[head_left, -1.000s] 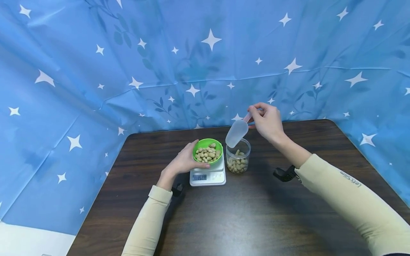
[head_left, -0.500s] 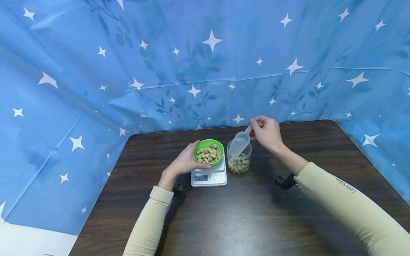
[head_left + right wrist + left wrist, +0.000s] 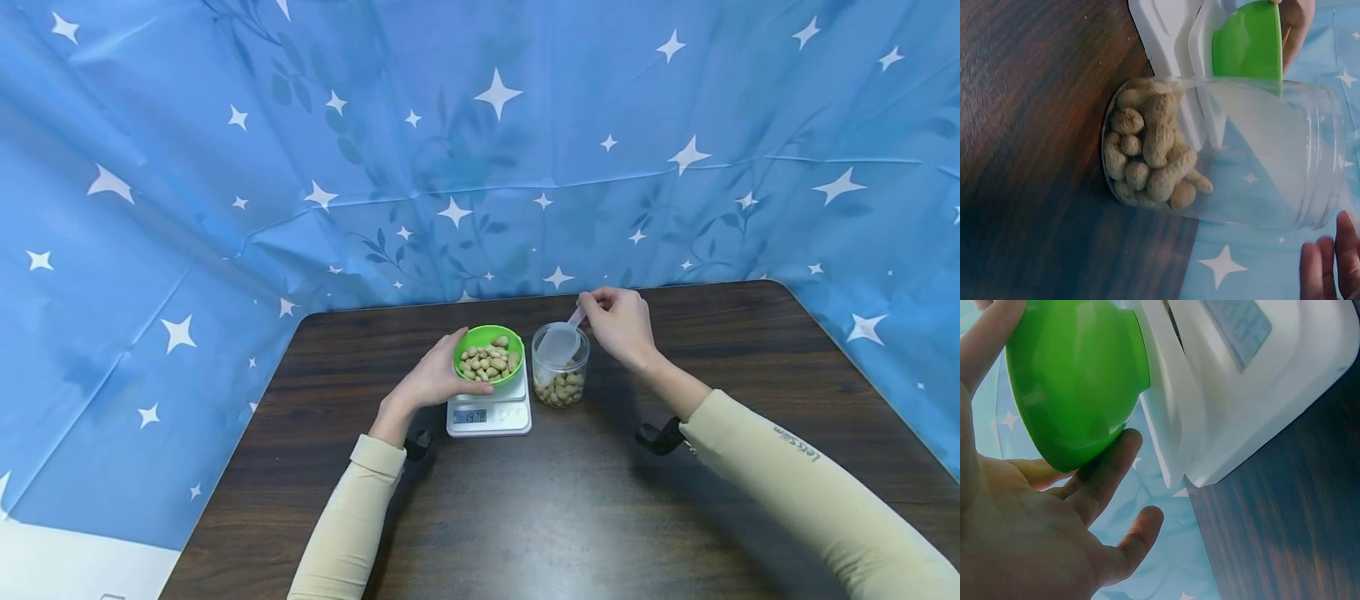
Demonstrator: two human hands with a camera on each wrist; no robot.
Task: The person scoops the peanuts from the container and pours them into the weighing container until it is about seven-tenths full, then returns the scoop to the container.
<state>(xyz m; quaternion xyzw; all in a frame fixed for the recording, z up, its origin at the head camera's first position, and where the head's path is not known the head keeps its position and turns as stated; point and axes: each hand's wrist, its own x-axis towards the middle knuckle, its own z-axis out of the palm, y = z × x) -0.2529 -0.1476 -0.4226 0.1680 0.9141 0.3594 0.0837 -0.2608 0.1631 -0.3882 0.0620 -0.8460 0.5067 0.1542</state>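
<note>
In the head view, my left hand (image 3: 435,375) holds the green bowl (image 3: 474,337) by its side, thumb at the near rim and fingers round the far side. Peanuts in their shells (image 3: 489,363) lie in the bowl, which sits on a white kitchen scale (image 3: 510,420) with lit digits. My right hand (image 3: 621,325) pinches the handle of a translucent scoop (image 3: 558,343). The scoop's bowl is tilted down inside the clear jar (image 3: 1260,209), above more peanuts (image 3: 1160,147). In the left wrist view, some fingers lie against the underside of the bowl (image 3: 1079,381).
The jar stands just right of the scale on a dark wooden table (image 3: 525,517). A blue curtain with white stars (image 3: 480,150) hangs right behind the table's far edge. Black wrist straps (image 3: 660,437) show below both forearms.
My right hand has lowered the scoop from above the jar's mouth down into it. My left hand has stayed at the bowl. The digits on the scale have changed.
</note>
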